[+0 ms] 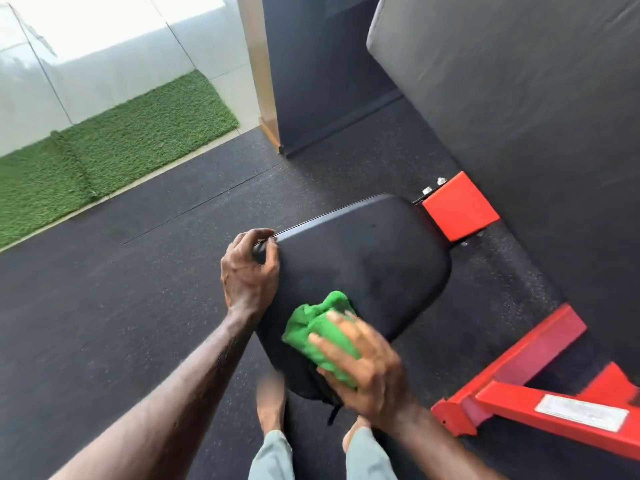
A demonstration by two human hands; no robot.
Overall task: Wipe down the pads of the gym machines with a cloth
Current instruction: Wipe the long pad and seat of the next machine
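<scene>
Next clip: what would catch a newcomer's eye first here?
The bright green cloth under the right hand, pressed on the near end of the black seat pad. The left hand holds the pad's left edge. Red frame bars sit at lower right.

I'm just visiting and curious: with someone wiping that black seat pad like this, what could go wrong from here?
Three possible snags. The green cloth is bunched under the right hand, so it may miss parts of the seat pad, such as the far end. The left hand curls over the pad's edge, where it could be pinched if the seat shifts. The bare feet stand close to the red frame, so a step sideways might stub a toe.
</scene>
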